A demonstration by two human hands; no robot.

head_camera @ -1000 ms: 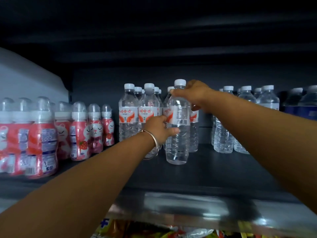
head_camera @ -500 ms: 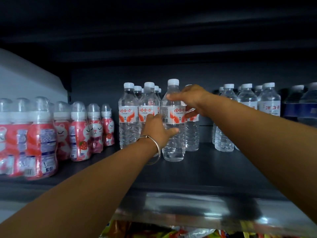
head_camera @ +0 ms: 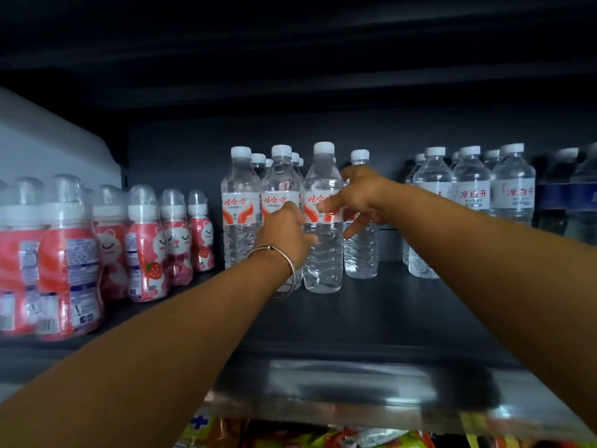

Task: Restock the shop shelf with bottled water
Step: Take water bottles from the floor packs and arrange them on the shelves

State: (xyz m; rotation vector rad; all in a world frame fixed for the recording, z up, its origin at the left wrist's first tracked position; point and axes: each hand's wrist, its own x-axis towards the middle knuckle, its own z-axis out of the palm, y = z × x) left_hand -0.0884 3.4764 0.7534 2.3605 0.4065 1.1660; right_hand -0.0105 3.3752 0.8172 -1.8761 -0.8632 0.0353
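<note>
Nearest the camera, below the shelf's shiny front edge (head_camera: 339,389), lie blurred colourful snack packets (head_camera: 290,438). Two bare forearms reach up over that edge onto the dark shelf (head_camera: 371,321).

The left hand (head_camera: 284,234), with a thin metal bangle (head_camera: 284,270) at the wrist, is on the left side of the front water bottle (head_camera: 323,253); its thumb lies against the clear ribbed body under the label, while its other fingers are hidden behind the hand, so how far they curl cannot be told. The right hand (head_camera: 361,195) sits higher and to the bottle's right, fingers (head_camera: 326,206) spread and loosely bent, one tip touching the label's right part, the others pointing down apart from the bottle.

That bottle stands upright on the shelf, last on the right of a front row of three like bottles, touching its neighbour. It is clear plastic, full of water, with a white screw cap and a white label bearing red characters and an orange-red swoosh.

Just behind and to the right stands another such bottle (head_camera: 360,247), and more white caps show behind the row. To the left are pink drink bottles (head_camera: 145,247) with cartoon faces and clear dome lids. Farther right stands a group of water bottles with white labels (head_camera: 471,195), then dark blue-labelled bottles (head_camera: 575,202) at the frame's edge.
</note>
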